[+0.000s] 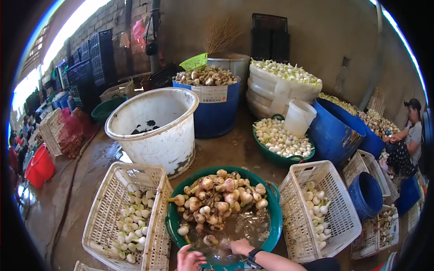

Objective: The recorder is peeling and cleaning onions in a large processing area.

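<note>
A green plastic tub (pixel 278 216) in front of me holds muddy water and a heap of unpeeled garlic bulbs (pixel 222 196). My right hand (pixel 241 247), with a dark watch on the wrist, reaches into the water at the tub's near side; its fingertips are hidden, so I cannot tell what they hold. At the near left rim my left hand (pixel 190 259) is raised with its fingers apart and nothing visible in them. Left and right of the tub stand white plastic crates (pixel 95 216) (pixel 342 200), each with cleaned garlic bulbs (pixel 135 223) (pixel 317 210) inside.
Beyond the tub stand a large white bucket (pixel 162 145), a blue barrel (pixel 213 117) heaped with garlic and a green basin (pixel 271 149) of white bulbs. Blue barrels (pixel 325 132) stand at the right, where a person (pixel 412 135) sits. A hose (pixel 67 200) crosses the wet floor.
</note>
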Demonstrator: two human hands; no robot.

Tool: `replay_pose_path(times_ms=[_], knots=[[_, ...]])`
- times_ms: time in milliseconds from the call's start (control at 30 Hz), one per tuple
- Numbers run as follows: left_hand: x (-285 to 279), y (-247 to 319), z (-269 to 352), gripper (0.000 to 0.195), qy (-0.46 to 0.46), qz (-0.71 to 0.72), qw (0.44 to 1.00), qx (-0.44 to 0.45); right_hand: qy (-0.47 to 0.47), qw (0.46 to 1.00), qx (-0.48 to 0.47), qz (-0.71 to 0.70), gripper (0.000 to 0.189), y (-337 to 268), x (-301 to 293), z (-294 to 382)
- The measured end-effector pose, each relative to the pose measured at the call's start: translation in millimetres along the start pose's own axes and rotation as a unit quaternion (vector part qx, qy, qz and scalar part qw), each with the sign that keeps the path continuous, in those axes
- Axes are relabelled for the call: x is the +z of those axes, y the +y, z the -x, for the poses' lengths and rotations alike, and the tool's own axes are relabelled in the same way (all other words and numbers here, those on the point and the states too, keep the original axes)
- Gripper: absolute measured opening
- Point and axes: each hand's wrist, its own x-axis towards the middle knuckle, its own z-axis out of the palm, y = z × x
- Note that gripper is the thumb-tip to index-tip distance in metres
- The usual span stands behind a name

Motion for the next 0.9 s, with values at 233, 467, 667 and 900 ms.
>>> replay_pose_path(times_ms=[233,467,667,900], knots=[[8.2,-44.8,6.4,0.066,-0.22,-0.458,0.815,0.28,-0.045,0.794,-0.205,-0.57,0.035,-27.2,-112.5,141.6],[63.3,-30.7,57.6,0.058,-0.098,-0.419,0.86,0.275,0.215,0.884,-0.144,-0.39,0.035,-44.7,-98.7,186.6],[69.5,-47.0,85.7,0.06,-0.025,-0.52,0.775,0.358,0.257,0.889,-0.083,-0.37,0.027,-52.6,-73.9,206.1],[49.7,-63.5,79.2,0.056,-0.099,0.103,0.989,0.029,0.084,0.666,-0.166,-0.722,0.027,-41.9,-76.3,221.4]])
